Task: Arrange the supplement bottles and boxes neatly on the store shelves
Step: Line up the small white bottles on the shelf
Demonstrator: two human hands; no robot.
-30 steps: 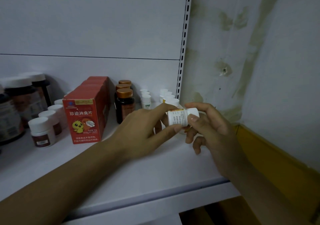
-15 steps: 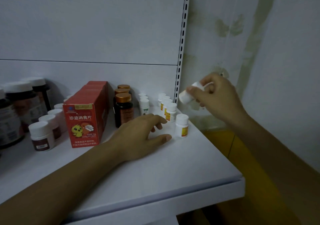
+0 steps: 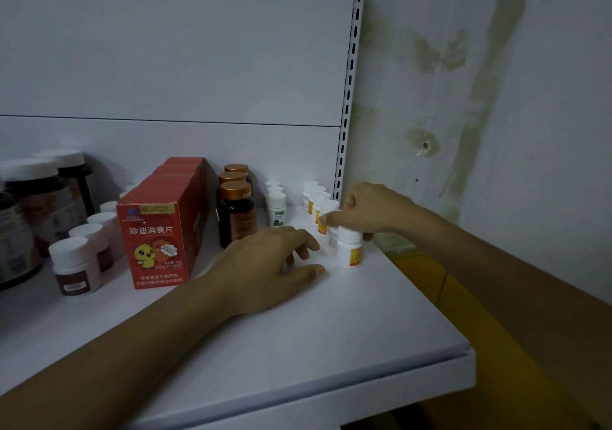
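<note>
Head view: right hand (image 3: 367, 211) grip pinching small white bottle (image 3: 332, 241); left hand (image 3: 268, 264) relaxed on shelf (image 3: 364, 330).

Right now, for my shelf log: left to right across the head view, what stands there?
Dark jars, small white-capped bottles, red boxes, gold-capped brown bottles, green-labelled white bottles, yellow-labelled white bottles, right hand gripping one of those.
</note>
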